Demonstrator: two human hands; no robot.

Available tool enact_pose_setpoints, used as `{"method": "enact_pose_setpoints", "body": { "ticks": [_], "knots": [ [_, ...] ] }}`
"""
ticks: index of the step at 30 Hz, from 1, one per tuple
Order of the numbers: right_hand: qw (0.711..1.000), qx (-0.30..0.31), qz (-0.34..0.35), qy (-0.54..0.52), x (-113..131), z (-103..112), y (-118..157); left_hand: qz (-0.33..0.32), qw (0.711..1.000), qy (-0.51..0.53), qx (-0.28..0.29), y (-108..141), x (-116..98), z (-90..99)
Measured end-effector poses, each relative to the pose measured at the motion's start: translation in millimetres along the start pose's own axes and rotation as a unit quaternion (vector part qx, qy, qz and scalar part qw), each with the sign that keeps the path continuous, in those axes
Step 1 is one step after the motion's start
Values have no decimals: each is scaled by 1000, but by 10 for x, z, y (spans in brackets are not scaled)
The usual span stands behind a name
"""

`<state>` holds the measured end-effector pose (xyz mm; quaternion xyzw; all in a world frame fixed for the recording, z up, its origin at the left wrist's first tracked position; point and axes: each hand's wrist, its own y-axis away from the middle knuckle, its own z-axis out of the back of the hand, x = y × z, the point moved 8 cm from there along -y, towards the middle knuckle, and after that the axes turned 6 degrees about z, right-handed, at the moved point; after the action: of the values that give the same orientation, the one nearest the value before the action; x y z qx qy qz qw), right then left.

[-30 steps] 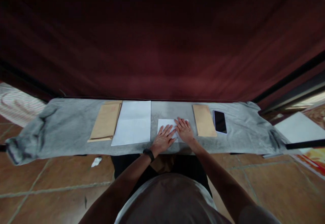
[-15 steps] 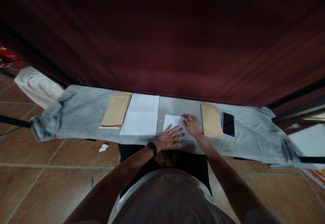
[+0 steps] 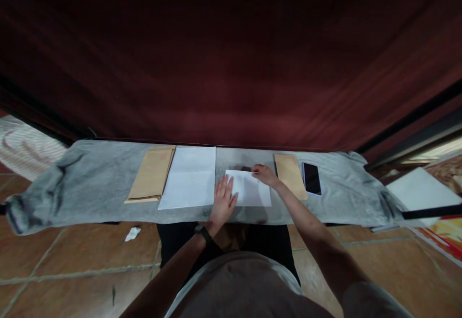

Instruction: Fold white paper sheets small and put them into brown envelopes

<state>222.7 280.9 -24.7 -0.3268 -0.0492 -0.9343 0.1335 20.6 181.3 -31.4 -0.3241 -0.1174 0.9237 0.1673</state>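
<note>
A small white sheet of paper (image 3: 250,193), apparently folded, lies on the grey cloth in front of me. My left hand (image 3: 223,201) is open, its fingers stretched over the sheet's left edge. At the far right corner, my right hand (image 3: 265,174) is closed in a pinch on the paper's upper edge. Left of the sheet is a larger stack of white paper (image 3: 189,178). A brown envelope (image 3: 290,176) rests just beyond my right hand.
Several brown envelopes (image 3: 151,173) are piled at the left of the paper stack. A phone (image 3: 312,179) lies right of the single envelope. The grey cloth (image 3: 97,178) covers the narrow bench, and a dark red panel (image 3: 231,82) rises behind it.
My left hand has moved from the sheet's middle to its left edge. My right hand has gone from lying flat to pinching the far edge. The view has shifted slightly.
</note>
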Motion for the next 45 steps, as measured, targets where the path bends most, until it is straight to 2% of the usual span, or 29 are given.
{"method": "enact_pose_setpoints", "body": {
  "ticks": [2,3,4,6,8,11,13,14,17,22,24,27,30,33,36,38,41,45],
  "knots": [
    [999,-12,31,-35,90,155,28,112,987,83,-86,-84,228,194],
    [997,-21,46,-49,139,239,40,153,975,127,-97,-139,322,241],
    [996,-29,60,-61,190,324,48,183,965,168,-89,-205,393,267],
    [992,-49,82,-79,289,489,57,198,956,218,-14,-366,427,260],
    [987,-86,107,-87,389,658,68,180,961,210,20,-495,393,355],
    [974,-162,146,-66,502,845,138,93,987,126,-24,-589,214,636],
    [967,-195,157,-38,510,845,224,21,998,52,-43,-557,41,723],
    [966,-202,158,-24,490,798,277,-6,999,14,-40,-515,-32,708],
    [969,-192,155,23,372,504,482,-51,995,-85,5,-313,-156,481],
    [980,-106,139,90,133,-208,960,-81,975,-181,99,133,-185,-30],
    [982,-77,140,96,86,-425,1174,-75,970,-200,117,266,-170,-142],
    [983,-46,154,89,86,-620,1446,-55,967,-216,128,393,-153,-225],
    [984,-22,157,85,94,-686,1584,-38,966,-217,136,481,-164,-269],
    [985,-14,145,93,64,-668,1595,-28,971,-194,135,526,-207,-247],
    [983,-2,149,103,43,-661,1575,-35,979,-152,129,445,-287,-179],
    [981,4,161,104,46,-665,1576,-70,980,-118,147,304,-388,-207],
    [979,1,178,97,68,-657,1593,-140,965,-85,204,18,-569,-442],
    [979,-4,179,94,93,-638,1601,-189,942,-101,257,-343,-677,-920]
  ]
}}
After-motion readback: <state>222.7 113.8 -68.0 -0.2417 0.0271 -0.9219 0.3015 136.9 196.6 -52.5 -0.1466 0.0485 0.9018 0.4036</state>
